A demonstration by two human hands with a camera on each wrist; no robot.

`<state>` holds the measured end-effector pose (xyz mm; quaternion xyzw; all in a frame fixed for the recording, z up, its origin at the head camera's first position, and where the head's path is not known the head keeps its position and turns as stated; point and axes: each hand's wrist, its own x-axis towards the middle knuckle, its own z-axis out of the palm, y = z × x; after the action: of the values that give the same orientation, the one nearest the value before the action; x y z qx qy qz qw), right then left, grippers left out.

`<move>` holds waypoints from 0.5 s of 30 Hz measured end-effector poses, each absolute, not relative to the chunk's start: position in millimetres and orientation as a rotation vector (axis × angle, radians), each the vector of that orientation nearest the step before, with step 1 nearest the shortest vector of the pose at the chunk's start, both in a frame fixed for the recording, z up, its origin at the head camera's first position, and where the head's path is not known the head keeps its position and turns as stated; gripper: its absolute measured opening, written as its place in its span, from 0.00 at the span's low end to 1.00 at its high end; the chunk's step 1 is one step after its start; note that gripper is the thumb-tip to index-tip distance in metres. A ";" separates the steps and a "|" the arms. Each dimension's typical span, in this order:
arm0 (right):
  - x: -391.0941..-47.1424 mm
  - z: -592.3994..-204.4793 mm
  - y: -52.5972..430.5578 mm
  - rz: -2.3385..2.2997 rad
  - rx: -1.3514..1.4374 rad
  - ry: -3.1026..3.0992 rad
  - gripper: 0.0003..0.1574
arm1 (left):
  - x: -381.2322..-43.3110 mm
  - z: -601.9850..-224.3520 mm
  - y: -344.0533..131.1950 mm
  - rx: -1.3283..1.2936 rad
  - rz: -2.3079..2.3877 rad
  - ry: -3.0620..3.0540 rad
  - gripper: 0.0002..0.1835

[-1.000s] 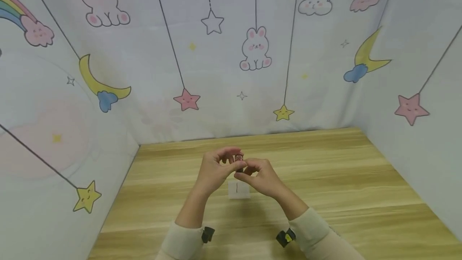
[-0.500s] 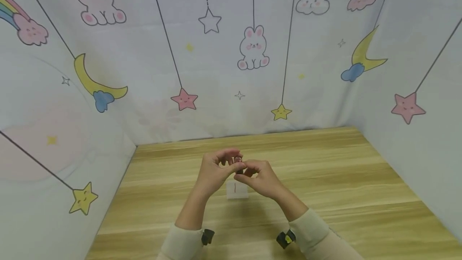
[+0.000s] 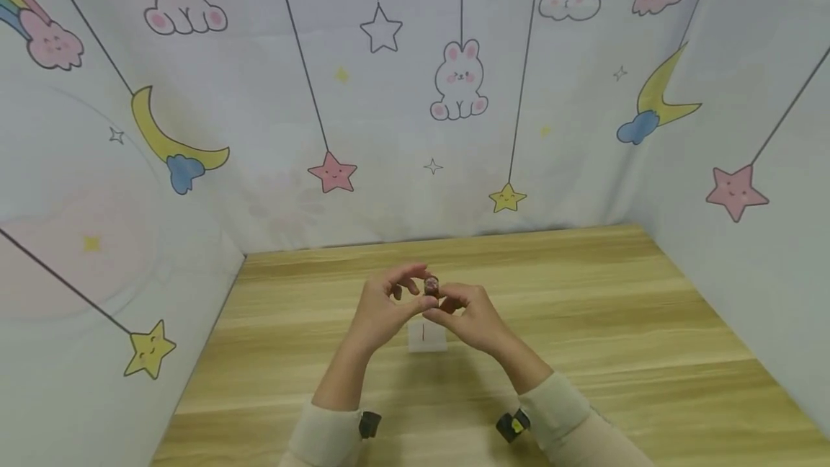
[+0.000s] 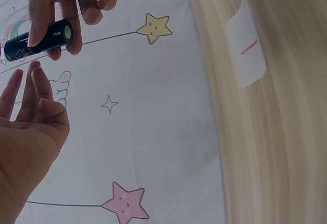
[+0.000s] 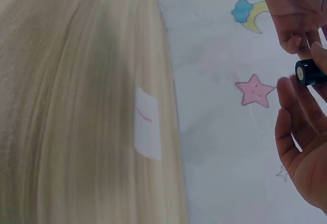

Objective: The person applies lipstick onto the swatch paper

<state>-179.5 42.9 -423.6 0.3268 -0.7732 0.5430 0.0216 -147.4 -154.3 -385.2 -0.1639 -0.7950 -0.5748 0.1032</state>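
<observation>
Both hands meet at a small dark cylindrical lipstick tube (image 4: 51, 36), held up above the table. Across its middle lies the thumb of my right hand (image 3: 473, 317), with the fingers bent behind. The thumb of my left hand (image 3: 384, 312) overlaps the tube's near side in the head view, and its fingers curve around the far side. A pale round label marks one end of the tube in both wrist views, and faint lettering runs along its side. In the left wrist view the left fingertips (image 4: 36, 70) sit close beside it.
A white paper card (image 3: 427, 337) with a red stroke lies on the wood-grain table (image 3: 551, 380) below the hands. Pale fabric walls (image 3: 389, 121) printed with rabbits, stars and moons enclose the far side and both flanks.
The round top of the lipstick tube shows more now, as the left fingers have opened slightly away from it. Both hands stay in nearly the same place.
</observation>
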 end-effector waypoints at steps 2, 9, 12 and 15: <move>-183.1 -432.3 45.8 1.636 0.953 -2.416 0.13 | -148.6 -394.4 -160.0 -0.446 -1.654 -2.409 0.25; -196.0 -478.0 63.7 1.397 0.620 -2.622 0.14 | -147.9 -432.7 -186.8 -0.201 -1.452 -2.643 0.27; -197.9 -491.1 68.6 1.332 0.570 -2.726 0.18 | -146.1 -441.1 -193.8 -0.152 -1.413 -2.700 0.28; -200.5 -495.9 70.4 1.327 0.540 -2.763 0.21 | -146.8 -444.8 -197.5 -0.139 -1.383 -2.738 0.29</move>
<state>-200.5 70.4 -495.9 0.1735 -0.8876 0.4265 0.0146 -146.8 -197.5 -444.8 -0.0453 -0.8912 -0.4500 0.0354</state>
